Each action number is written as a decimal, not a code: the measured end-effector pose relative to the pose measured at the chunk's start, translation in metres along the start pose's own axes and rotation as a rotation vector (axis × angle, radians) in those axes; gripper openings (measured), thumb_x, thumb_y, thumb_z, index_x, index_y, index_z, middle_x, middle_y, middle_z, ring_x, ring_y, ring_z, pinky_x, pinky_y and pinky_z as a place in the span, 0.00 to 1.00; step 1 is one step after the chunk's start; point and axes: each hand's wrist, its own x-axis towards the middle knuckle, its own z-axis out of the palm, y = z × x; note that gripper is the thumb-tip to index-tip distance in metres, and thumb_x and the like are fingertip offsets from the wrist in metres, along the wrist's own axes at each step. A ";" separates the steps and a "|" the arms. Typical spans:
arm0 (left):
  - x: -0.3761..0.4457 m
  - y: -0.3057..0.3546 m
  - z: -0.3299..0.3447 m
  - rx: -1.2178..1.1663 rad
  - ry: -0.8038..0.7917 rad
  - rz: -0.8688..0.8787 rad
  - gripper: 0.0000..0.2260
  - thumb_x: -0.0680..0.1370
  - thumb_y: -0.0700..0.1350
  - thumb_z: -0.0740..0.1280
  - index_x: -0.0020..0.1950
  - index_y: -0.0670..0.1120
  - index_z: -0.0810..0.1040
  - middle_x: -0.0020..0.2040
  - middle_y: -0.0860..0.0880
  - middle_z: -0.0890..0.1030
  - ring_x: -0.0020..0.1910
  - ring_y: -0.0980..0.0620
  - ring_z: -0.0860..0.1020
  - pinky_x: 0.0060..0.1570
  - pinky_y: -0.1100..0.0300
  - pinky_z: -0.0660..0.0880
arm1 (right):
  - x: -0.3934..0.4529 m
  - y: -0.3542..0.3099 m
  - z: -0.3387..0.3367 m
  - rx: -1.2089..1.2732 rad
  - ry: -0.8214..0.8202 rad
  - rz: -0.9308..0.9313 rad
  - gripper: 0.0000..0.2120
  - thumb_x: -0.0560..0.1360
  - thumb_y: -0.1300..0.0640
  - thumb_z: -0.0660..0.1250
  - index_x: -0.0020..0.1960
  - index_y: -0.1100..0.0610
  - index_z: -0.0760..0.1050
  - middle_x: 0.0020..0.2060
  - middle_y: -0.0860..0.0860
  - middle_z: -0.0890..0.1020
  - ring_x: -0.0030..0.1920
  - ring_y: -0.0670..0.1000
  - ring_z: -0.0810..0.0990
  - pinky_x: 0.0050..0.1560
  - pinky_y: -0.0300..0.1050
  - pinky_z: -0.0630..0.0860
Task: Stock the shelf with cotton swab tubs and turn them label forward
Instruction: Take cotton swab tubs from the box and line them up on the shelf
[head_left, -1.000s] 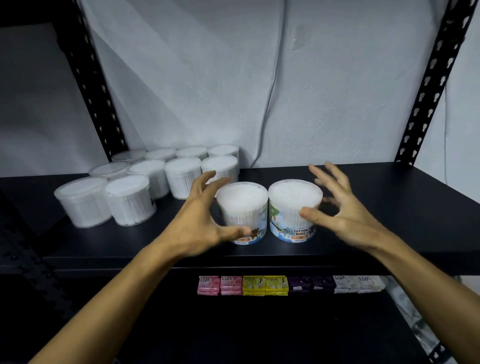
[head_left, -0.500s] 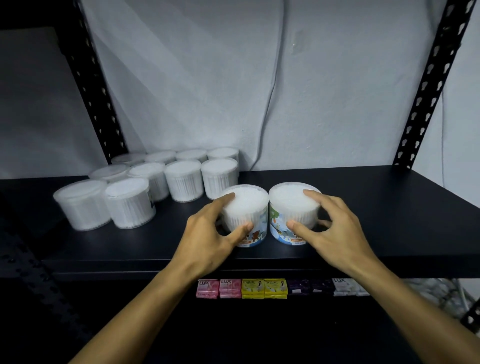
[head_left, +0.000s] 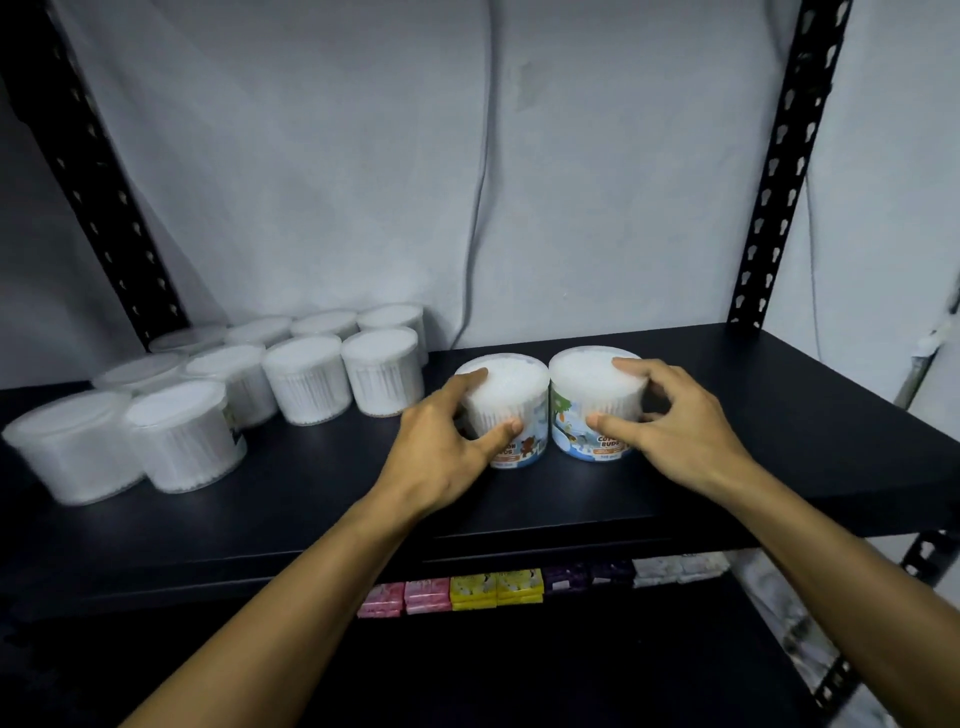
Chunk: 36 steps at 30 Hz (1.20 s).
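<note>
Two clear cotton swab tubs stand side by side near the front of the black shelf (head_left: 753, 415). My left hand (head_left: 447, 441) grips the left tub (head_left: 511, 384), thumb on its front and fingers round its left side. My right hand (head_left: 675, 421) grips the right tub (head_left: 582, 384), thumb over its label and fingers on the lid edge. Both tubs show blue and orange labels toward me, partly hidden by my thumbs. Several more tubs (head_left: 306, 379) stand in rows at the back left, most showing no label.
Black perforated uprights (head_left: 779, 171) frame the shelf at left and right. A cable (head_left: 480, 208) hangs down the white wall behind. Rows of coloured soap packs (head_left: 496, 587) sit on the shelf below.
Both hands came down from hovering open beside the two tubs and closed around them. The tubs stay in about the same place.
</note>
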 end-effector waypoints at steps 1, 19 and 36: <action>0.006 0.003 0.008 -0.002 -0.004 0.006 0.30 0.71 0.55 0.75 0.71 0.52 0.71 0.64 0.50 0.78 0.59 0.56 0.77 0.56 0.68 0.73 | 0.004 0.005 -0.007 0.000 0.002 0.010 0.30 0.60 0.47 0.79 0.60 0.44 0.75 0.56 0.44 0.74 0.59 0.48 0.74 0.60 0.51 0.75; 0.117 0.067 0.155 -0.026 -0.085 0.048 0.31 0.72 0.55 0.74 0.72 0.48 0.69 0.62 0.47 0.78 0.57 0.52 0.77 0.56 0.64 0.74 | 0.103 0.104 -0.126 0.043 0.029 0.170 0.29 0.59 0.49 0.78 0.57 0.37 0.73 0.57 0.46 0.79 0.56 0.47 0.79 0.59 0.49 0.77; 0.198 0.069 0.212 -0.007 -0.077 0.031 0.30 0.72 0.55 0.74 0.71 0.48 0.68 0.63 0.45 0.78 0.58 0.48 0.78 0.59 0.54 0.76 | 0.190 0.155 -0.137 0.063 0.056 0.176 0.30 0.64 0.54 0.75 0.63 0.41 0.70 0.60 0.48 0.76 0.57 0.50 0.77 0.58 0.49 0.76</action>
